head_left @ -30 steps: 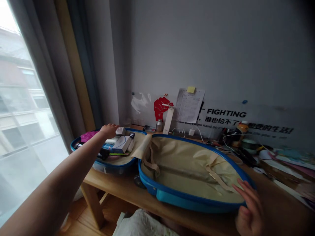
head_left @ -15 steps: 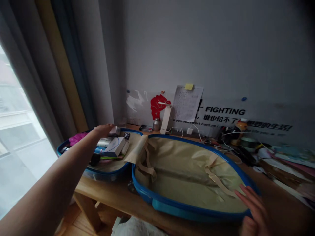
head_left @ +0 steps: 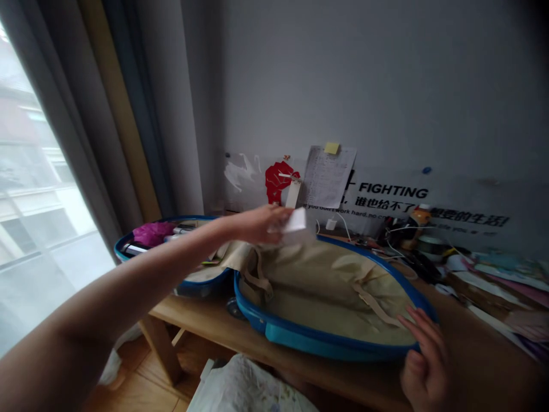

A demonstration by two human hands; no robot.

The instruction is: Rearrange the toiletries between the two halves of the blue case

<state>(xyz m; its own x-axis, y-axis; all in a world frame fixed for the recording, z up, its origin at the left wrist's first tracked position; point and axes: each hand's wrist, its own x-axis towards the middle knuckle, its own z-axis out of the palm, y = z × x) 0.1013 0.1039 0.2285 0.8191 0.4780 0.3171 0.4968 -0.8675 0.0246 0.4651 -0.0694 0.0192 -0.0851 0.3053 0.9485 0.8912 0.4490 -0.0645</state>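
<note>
Pale wooden desk (head_left: 189, 313) carries everything; on it a blue-rimmed, turquoise-sided, hard-shell oval suitcase (head_left: 300, 341) lies opened flat, two halves joined side by side; the right half (head_left: 317, 297), lined in creased beige fabric, faces up; the left half (head_left: 210, 282), same blue rim, holds mixed items, mostly hidden behind the left forearm. Right hand (head_left: 424, 349) is at the right end of the right half, fingers parted and lightly bent, nothing gripped; can't tell whether it touches the rim. Left hand (head_left: 259, 223) is out past the join, fingers clamped on the box described below; exact finger placement is lost to blur. Crumpled magenta bundle (head_left: 152, 233) sits in the left half, toward its outer end; small white rectangular box (head_left: 295, 224), probably card, is in the left hand, seen across the far rim of the right half near the join; height above it not readable. Beige elastic strap (head_left: 377, 309) lies slack inside the right half, at its right end.

My read: carry step, box held up, not yet set down; next move calls for getting it fully inside the rim, lowering it flat onto the lining clear of the strap, then letting go; risk is clipping the rim.
</note>
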